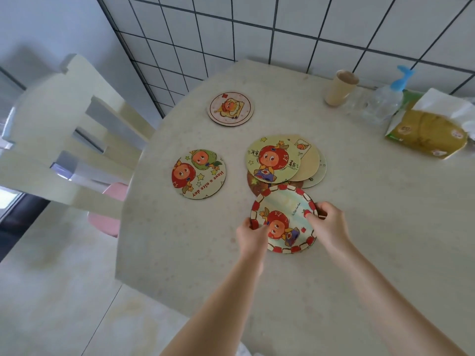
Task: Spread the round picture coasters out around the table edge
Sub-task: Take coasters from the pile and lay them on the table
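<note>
Pale speckled table [282, 291]: carried two single coasters [198, 174] [230, 108], an overlapping coaster pile [305, 165], cup [340, 87], clear bottle [380, 102], snack bag [429, 132].

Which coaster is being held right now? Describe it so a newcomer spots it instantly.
Start at the pale round table, then find the loose pile of coasters near its middle. Just nearer the person than that pile, the left hand and right hand hold the red-bordered coaster by opposite edges. It alone has a rim of red and white blocks, around a red-haired cartoon character.
</note>
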Demonstrator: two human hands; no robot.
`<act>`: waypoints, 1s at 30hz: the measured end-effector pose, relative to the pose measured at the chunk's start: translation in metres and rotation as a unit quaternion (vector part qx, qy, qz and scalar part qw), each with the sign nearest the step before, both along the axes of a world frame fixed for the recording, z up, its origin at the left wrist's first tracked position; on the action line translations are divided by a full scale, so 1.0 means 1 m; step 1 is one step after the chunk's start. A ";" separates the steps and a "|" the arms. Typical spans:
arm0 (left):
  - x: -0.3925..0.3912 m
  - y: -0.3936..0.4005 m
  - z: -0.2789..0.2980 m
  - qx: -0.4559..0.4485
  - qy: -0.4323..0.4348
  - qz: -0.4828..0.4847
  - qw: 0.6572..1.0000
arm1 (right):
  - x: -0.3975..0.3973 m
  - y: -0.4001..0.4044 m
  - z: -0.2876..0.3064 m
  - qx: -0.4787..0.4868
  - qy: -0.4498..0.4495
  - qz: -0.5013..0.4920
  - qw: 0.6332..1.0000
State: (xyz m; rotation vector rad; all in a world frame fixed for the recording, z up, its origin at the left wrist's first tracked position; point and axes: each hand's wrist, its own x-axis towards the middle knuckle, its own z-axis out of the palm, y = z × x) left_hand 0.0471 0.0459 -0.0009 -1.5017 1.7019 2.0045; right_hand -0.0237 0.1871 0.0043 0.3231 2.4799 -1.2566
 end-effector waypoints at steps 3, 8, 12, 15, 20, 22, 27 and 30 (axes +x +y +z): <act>0.028 -0.022 0.004 0.004 0.003 -0.002 1.000 | 0.026 -0.018 0.007 -0.015 -0.007 0.012 1.000; 0.081 -0.068 0.006 -0.012 -0.008 -0.009 1.000 | 0.075 -0.058 0.010 -0.030 -0.026 0.020 0.999; 0.124 -0.108 0.003 -0.026 -0.027 -0.005 0.999 | 0.113 -0.096 0.007 -0.049 -0.043 0.034 0.997; 0.148 -0.130 0.000 -0.019 -0.036 0.004 0.999 | 0.132 -0.119 0.002 -0.053 -0.050 0.033 0.997; 0.174 -0.150 -0.004 -0.003 -0.037 0.011 0.999 | 0.150 -0.143 -0.006 -0.030 -0.061 0.043 0.997; 0.180 -0.156 -0.006 -0.004 -0.037 0.008 0.999 | 0.152 -0.148 -0.008 -0.020 -0.068 0.044 0.997; 0.185 -0.162 -0.008 0.015 -0.037 -0.024 0.999 | 0.152 -0.152 -0.010 -0.006 -0.071 0.043 0.997; 0.187 -0.160 -0.010 -0.004 -0.028 -0.034 0.999 | 0.154 -0.150 -0.009 -0.005 -0.071 0.042 0.997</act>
